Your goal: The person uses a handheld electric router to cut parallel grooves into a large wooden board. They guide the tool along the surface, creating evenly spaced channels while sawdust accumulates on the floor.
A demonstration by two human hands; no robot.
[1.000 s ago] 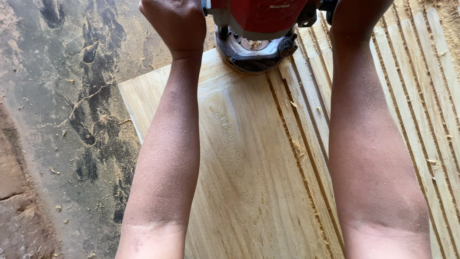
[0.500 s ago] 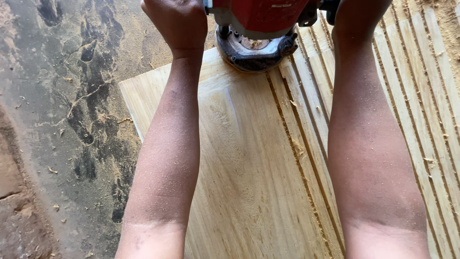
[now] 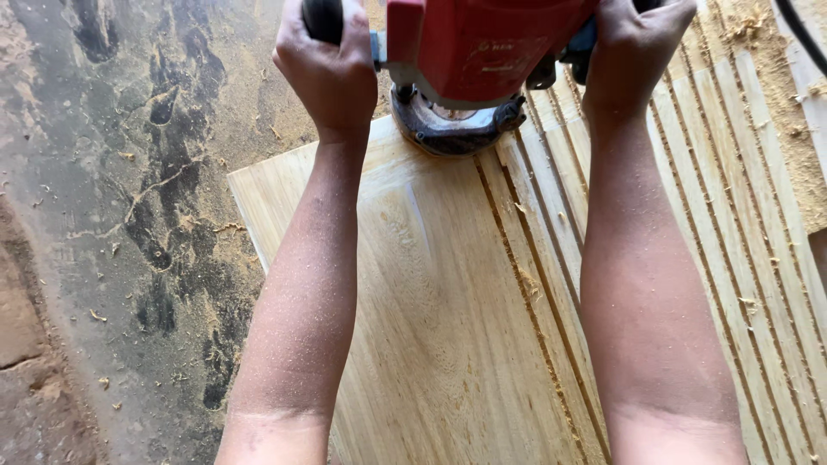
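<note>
A red power router (image 3: pixel 474 47) with a round metal base (image 3: pixel 452 129) rests on the far part of a pale wooden board (image 3: pixel 431 327). My left hand (image 3: pixel 327 73) is closed around the router's black left handle (image 3: pixel 320 17). On the other side, my right hand (image 3: pixel 633 47) grips the right handle, which is hidden under the fingers. Several straight parallel grooves (image 3: pixel 551 258) run along the board's right half, the leftmost one starting at the router base. Fine sawdust coats both forearms.
The board lies on a stained, dusty concrete floor (image 3: pixel 112 215). Sawdust is heaped at the top right (image 3: pixel 775 52), where a black cable (image 3: pixel 801 34) crosses the corner. Loose chips lie in the grooves and on the floor.
The router and both hands sit lower in view than before, a little nearer to me along the groove line. The grips are unchanged.
</note>
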